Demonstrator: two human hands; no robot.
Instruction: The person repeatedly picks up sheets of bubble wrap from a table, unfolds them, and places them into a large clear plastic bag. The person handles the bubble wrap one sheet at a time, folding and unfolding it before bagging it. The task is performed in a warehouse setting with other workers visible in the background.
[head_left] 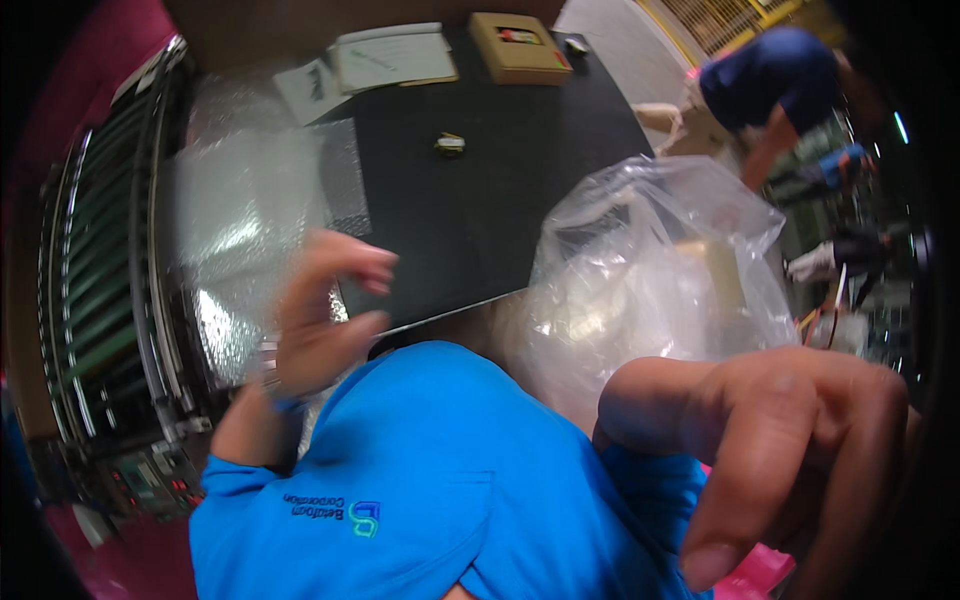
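Note:
My left hand [325, 315] is raised over the front edge of the black table [480, 220], thumb and fingers apart with nothing between them. It is slightly blurred and nearest to the bubble wrap sheets [250, 200] on the table's left side. Close to the camera, my right hand [790, 430] hangs with bent fingers pointing downward and apart; nothing shows in them. Just beyond it stands a large clear plastic bag [640, 270] with whitish, see-through material inside. A small yellowish and dark object [450, 146] lies by itself on the tabletop.
Papers [392, 55] and a brown cardboard box [520, 48] lie at the table's far side. A roller conveyor [100, 250] runs along the left. At the far right a person in dark blue [770, 80] bends over, with other people behind.

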